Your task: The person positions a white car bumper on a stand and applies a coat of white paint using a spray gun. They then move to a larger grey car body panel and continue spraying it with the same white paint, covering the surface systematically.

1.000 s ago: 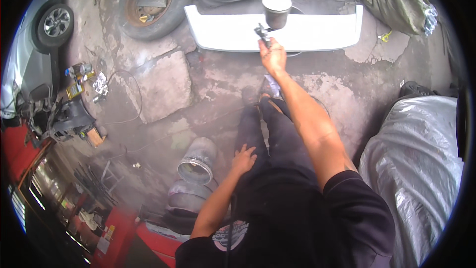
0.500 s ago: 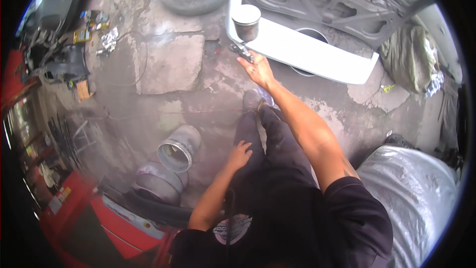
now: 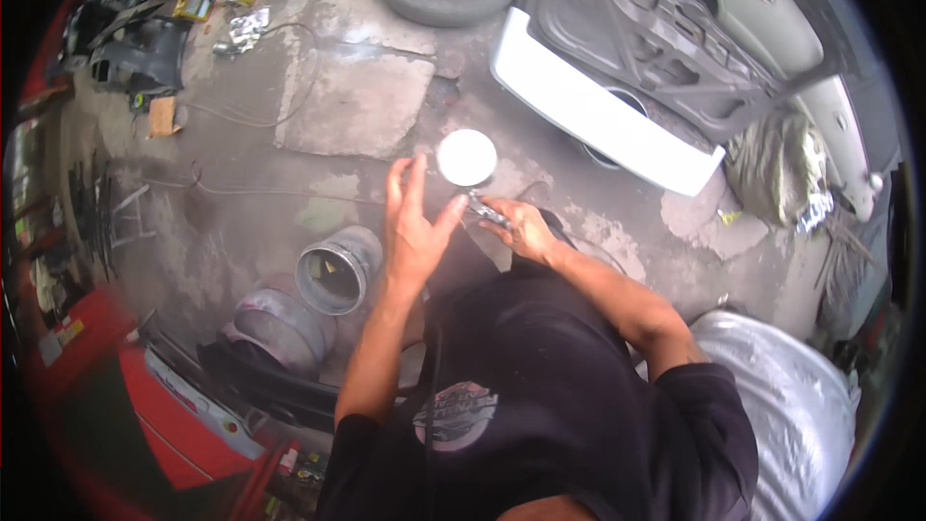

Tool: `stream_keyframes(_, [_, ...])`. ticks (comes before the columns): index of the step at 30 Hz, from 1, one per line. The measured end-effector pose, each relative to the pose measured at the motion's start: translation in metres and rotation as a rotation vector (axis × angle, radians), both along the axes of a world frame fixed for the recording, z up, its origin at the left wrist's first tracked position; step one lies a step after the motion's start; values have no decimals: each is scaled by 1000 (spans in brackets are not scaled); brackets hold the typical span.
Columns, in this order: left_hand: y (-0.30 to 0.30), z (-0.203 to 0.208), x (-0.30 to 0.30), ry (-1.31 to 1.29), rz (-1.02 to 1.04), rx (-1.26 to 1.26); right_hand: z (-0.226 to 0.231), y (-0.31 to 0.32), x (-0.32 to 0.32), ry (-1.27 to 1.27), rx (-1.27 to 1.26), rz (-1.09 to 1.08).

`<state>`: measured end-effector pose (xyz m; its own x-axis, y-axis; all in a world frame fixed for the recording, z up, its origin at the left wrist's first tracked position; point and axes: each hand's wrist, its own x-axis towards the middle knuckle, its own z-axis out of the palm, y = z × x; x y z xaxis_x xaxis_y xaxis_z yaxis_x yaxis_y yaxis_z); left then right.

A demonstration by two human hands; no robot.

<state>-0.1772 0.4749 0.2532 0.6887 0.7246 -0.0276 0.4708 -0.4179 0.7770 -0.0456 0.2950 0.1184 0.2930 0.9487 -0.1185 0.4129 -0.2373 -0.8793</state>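
Note:
A spray gun (image 3: 490,213) is gripped in my right hand (image 3: 522,231), drawn in close before my body. Its round cup with a white lid (image 3: 467,157) stands at the gun's far side. My left hand (image 3: 413,228) is raised just left of the cup, fingers and thumb spread, apparently not touching the lid. Farther off to the right lies a long white panel with upturned ends (image 3: 598,101), like a car spoiler, resting on a round support partly hidden beneath it.
A tyre on a rusty rim (image 3: 444,10) lies beyond, beside a dark car panel (image 3: 646,39). Metal cylinders (image 3: 340,270) stand at the near left, by a red car part (image 3: 178,415). A silver cover (image 3: 781,405) is at the near right. A hose (image 3: 289,195) crosses the cracked floor.
My right hand has pulled the spray gun back from the white panel toward my body. My left hand has risen from my leg to beside the cup. The view has shifted left.

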Motion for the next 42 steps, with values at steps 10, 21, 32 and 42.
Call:
stream_keyframes(10, [135, 99, -160, 305, -1, 305, 78, 185, -144, -15, 0, 402])
stream_keyframes(21, [199, 187, -298, 557, 330, 280, 124, 326, -265, 34, 212, 729])
stream_keyframes(32, [218, 235, -347, 622, 560, 288, 135, 392, -337, 229, 489, 908])
stream_keyframes(42, [300, 245, -409, 597, 711, 108, 123, 479, -399, 234, 427, 1005])
